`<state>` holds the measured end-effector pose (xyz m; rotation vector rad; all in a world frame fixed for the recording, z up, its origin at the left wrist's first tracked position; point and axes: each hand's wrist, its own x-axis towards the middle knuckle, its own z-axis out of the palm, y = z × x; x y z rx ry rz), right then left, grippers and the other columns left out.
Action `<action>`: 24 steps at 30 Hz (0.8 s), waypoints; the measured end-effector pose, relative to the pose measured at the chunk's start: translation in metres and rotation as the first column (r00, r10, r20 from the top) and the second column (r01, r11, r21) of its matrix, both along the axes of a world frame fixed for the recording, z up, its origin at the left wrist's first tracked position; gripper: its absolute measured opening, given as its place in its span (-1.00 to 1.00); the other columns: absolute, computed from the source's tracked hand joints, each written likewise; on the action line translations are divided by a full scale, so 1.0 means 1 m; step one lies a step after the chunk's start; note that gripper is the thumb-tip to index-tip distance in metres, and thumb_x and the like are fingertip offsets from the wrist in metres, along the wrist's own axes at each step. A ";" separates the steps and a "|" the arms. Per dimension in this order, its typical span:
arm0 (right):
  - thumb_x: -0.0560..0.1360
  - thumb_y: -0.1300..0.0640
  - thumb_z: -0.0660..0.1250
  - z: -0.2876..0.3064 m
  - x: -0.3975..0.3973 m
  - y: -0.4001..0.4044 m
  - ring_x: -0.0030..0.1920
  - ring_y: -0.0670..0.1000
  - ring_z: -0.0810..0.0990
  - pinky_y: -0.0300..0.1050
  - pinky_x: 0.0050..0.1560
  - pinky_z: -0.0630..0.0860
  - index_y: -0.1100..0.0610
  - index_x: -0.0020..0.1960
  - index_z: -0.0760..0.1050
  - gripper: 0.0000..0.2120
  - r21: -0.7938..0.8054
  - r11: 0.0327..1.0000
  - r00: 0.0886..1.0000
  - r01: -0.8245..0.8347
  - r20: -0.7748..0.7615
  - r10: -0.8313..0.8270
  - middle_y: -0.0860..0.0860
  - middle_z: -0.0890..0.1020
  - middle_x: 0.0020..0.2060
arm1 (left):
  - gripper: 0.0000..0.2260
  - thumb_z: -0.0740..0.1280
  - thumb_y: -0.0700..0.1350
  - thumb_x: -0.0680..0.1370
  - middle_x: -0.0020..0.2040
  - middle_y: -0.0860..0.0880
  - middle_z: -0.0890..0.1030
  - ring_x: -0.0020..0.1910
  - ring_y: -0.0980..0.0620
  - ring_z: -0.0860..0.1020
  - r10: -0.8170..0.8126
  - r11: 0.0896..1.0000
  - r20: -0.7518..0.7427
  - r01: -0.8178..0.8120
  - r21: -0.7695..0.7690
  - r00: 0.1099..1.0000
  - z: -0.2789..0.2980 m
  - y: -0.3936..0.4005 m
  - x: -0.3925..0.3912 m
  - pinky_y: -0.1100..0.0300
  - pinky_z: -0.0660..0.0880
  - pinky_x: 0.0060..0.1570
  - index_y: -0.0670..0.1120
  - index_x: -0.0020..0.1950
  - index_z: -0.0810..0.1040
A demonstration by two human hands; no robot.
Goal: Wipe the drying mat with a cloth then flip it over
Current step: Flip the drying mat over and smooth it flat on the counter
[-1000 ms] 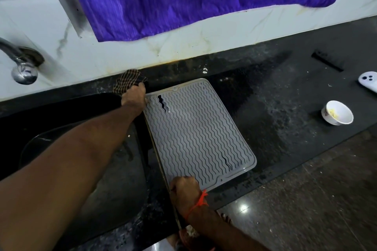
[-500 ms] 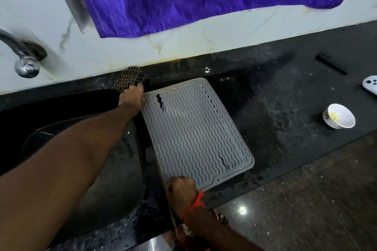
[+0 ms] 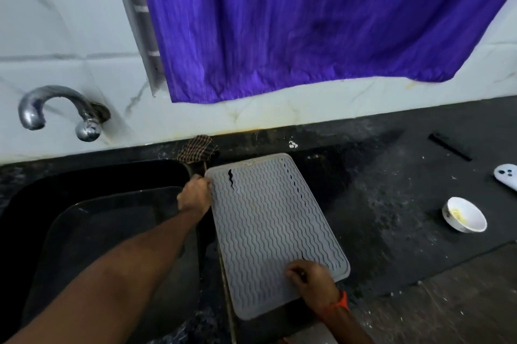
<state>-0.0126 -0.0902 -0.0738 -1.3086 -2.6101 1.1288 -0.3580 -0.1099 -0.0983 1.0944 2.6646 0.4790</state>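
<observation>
Both hands hold the grey drying mat (image 3: pixel 268 226), lying ridged side up on the black counter (image 3: pixel 391 203) beside the sink (image 3: pixel 84 203): left hand (image 3: pixel 195 195) pinches its far left edge, right hand (image 3: pixel 310 279) curls onto its near end. Behind the mat's far corner sits the checked cloth (image 3: pixel 197 152), and a small white bowl (image 3: pixel 464 218) stands well apart to the right.

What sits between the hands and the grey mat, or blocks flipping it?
Nothing visible. The left hand and right hand already touch the grey ribbed drying mat. The checked cloth lies behind its far left corner; the white bowl stands well right.
</observation>
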 end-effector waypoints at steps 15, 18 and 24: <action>0.24 0.21 0.55 -0.041 0.065 0.071 -0.13 0.43 0.57 0.25 -0.01 0.51 0.26 0.11 0.59 -0.55 0.203 0.837 0.848 0.509 0.048 -0.527 0.38 0.55 -0.08 | -0.75 0.22 -0.09 0.64 0.30 -0.15 0.50 0.25 -0.23 0.47 -0.158 0.979 0.121 0.172 -0.113 0.980 0.031 0.129 -0.001 -0.13 0.46 0.23 0.04 0.29 0.54; 0.24 0.22 0.56 -0.045 0.071 0.076 -0.07 0.37 0.59 0.19 0.04 0.50 0.25 0.13 0.57 -0.53 0.163 0.851 0.858 0.499 0.043 -0.511 0.32 0.58 -0.07 | -0.73 0.19 -0.01 0.66 0.32 -0.18 0.48 0.29 -0.25 0.41 -0.187 0.970 0.093 0.199 -0.139 0.978 0.029 0.156 0.005 -0.10 0.37 0.26 0.00 0.32 0.54; 0.34 0.18 0.51 -0.027 0.078 0.085 -0.14 0.16 0.65 -0.06 -0.08 0.49 0.09 -0.14 0.57 -0.85 0.065 0.851 0.851 0.521 0.037 -0.524 0.12 0.66 -0.24 | -0.70 0.17 0.10 0.66 0.33 -0.15 0.47 0.34 -0.23 0.35 -0.199 0.958 0.076 0.211 -0.194 0.977 0.028 0.202 0.028 -0.15 0.26 0.30 0.01 0.28 0.54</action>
